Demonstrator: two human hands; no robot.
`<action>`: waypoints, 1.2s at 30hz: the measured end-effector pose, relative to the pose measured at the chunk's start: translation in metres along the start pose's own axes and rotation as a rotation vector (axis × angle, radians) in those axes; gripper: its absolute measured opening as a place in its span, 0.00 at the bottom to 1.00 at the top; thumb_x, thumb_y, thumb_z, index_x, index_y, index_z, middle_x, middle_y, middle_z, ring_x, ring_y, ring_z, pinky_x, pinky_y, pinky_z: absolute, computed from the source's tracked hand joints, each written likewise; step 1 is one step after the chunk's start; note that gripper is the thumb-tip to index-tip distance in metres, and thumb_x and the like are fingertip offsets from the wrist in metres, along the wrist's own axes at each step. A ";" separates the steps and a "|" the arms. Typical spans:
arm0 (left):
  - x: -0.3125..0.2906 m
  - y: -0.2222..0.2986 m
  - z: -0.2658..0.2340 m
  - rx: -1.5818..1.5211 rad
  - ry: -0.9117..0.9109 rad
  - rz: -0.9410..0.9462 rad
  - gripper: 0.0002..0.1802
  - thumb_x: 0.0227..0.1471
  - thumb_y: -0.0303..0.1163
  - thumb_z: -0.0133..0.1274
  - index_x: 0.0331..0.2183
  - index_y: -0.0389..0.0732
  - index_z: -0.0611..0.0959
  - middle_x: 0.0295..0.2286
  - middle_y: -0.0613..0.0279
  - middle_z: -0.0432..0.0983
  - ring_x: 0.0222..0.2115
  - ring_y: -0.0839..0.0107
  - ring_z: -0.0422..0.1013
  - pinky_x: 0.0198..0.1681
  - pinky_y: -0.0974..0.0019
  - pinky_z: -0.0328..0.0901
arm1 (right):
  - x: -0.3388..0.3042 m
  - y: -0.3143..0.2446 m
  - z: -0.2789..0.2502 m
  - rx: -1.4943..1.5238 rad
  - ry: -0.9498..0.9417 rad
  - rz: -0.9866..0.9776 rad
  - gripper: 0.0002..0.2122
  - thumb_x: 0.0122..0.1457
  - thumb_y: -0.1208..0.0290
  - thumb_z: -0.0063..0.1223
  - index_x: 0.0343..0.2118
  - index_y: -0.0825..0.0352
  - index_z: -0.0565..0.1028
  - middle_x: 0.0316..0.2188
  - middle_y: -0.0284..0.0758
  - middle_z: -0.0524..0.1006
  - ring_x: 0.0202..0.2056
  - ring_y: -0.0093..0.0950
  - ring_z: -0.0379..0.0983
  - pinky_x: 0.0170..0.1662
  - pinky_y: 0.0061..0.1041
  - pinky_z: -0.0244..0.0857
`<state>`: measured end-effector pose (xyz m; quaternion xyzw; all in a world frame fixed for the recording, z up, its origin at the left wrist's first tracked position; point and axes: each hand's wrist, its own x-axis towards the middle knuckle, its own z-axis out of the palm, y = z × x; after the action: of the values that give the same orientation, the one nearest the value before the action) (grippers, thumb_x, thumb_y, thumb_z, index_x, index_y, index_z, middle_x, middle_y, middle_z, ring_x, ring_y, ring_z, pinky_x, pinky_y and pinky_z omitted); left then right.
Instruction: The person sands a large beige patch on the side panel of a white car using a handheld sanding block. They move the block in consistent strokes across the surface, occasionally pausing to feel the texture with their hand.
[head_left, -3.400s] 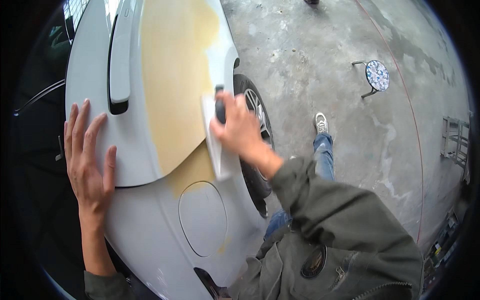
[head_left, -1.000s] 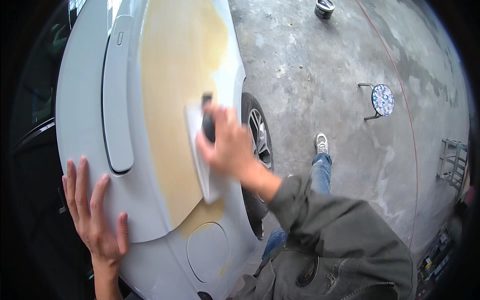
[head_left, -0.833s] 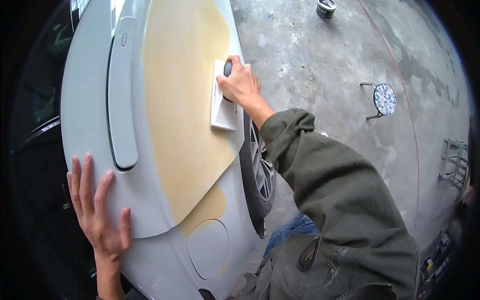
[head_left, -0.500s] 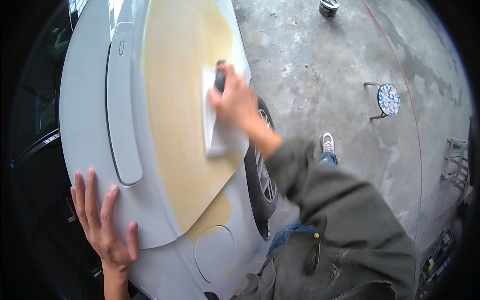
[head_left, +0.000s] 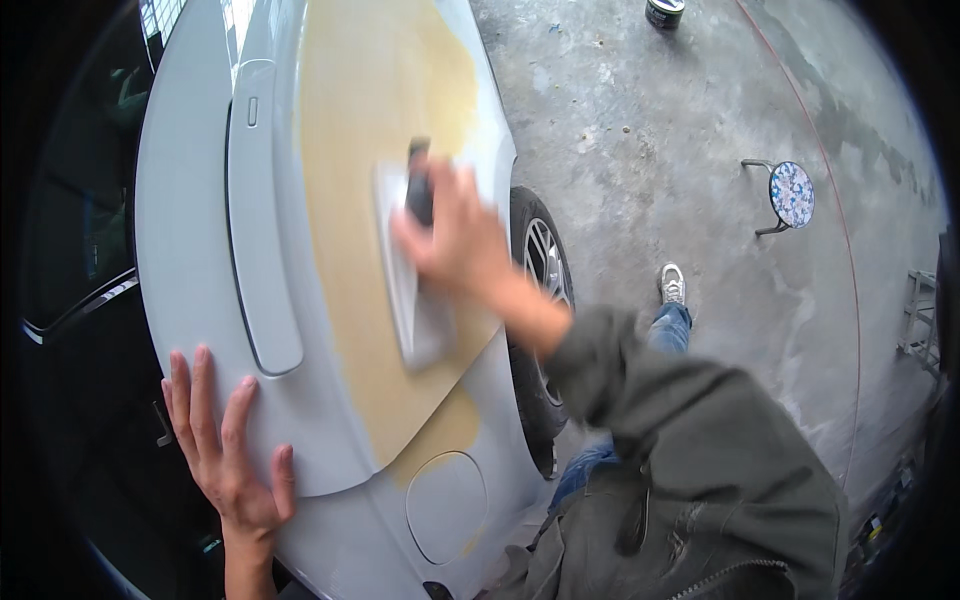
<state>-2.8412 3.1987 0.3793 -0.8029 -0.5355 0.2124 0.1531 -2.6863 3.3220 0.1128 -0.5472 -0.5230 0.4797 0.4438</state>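
A light grey car door [head_left: 190, 230] stretches away in front of me, with a broad patch of yellow filler [head_left: 350, 200] over its right part. My right hand [head_left: 460, 230] grips the black handle of a white sanding block [head_left: 392, 270], slightly blurred, whose long flat base lies against the filler. My left hand [head_left: 230, 450] rests flat on the near lower-left of the panel with its fingers spread, holding nothing. Between them runs a recessed door handle [head_left: 262, 220]. Closer to me is a round fuel flap [head_left: 446, 508], with more filler beside it.
A wheel [head_left: 540, 270] sits right of the panel. On the concrete floor [head_left: 620, 150] are a small round patterned stool [head_left: 791, 195], a dark tin [head_left: 664, 12] and a thin red hose [head_left: 835, 200]. My shoe [head_left: 673, 285] stands near the wheel. Dark windows line the left.
My right hand has drawn the sanding block nearer to me and a little left over the filler. The view has shifted slightly; my left hand keeps its place on the panel.
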 end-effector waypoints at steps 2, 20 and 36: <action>0.009 0.002 -0.003 -0.006 0.010 0.003 0.29 0.59 0.48 0.45 0.56 0.41 0.77 0.64 0.42 0.60 0.68 0.41 0.50 0.70 0.37 0.42 | 0.078 0.014 -0.017 -0.010 -0.017 0.169 0.27 0.58 0.53 0.54 0.57 0.59 0.65 0.47 0.52 0.74 0.44 0.53 0.76 0.50 0.47 0.69; 0.008 0.005 0.001 -0.018 -0.035 0.021 0.29 0.62 0.47 0.41 0.55 0.37 0.76 0.65 0.40 0.58 0.68 0.38 0.49 0.70 0.36 0.40 | 0.136 0.087 -0.051 -0.349 -0.109 0.313 0.30 0.55 0.53 0.59 0.59 0.58 0.64 0.51 0.50 0.69 0.46 0.51 0.77 0.50 0.48 0.71; 0.073 0.179 0.086 -0.183 -0.443 0.078 0.36 0.55 0.43 0.58 0.57 0.28 0.72 0.63 0.37 0.59 0.67 0.43 0.52 0.70 0.45 0.47 | -0.126 0.272 -0.182 0.904 0.195 1.086 0.24 0.56 0.56 0.56 0.55 0.54 0.67 0.31 0.30 0.73 0.20 0.20 0.69 0.14 0.21 0.49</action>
<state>-2.7175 3.1999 0.2076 -0.7674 -0.5415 0.3397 -0.0497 -2.4653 3.1832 -0.1212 -0.5332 0.1157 0.7518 0.3703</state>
